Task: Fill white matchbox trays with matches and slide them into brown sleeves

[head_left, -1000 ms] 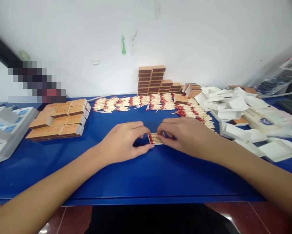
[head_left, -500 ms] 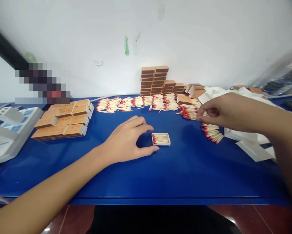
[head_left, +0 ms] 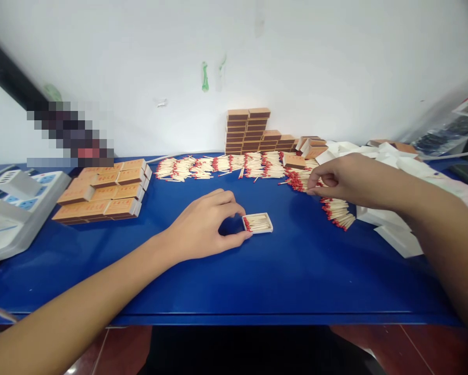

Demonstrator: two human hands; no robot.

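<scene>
Head | tray (head_left: 264,231) partly filled | left hand (head_left: 208,226) part-curled, holding tray's end | right hand (head_left: 346,179) pinched, contents unclear | loose matches (head_left: 338,211) remain outside

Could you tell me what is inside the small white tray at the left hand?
The white tray holds matches, their red heads toward the left hand. Whatever lies beneath them is covered.

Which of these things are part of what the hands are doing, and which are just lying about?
Part of it, it seems:
- tray at the left hand
- loose matches by the right hand
- heaped trays, likely
- orange boxes, likely

Just lying about, probably:
- power strip
- white cable
</scene>
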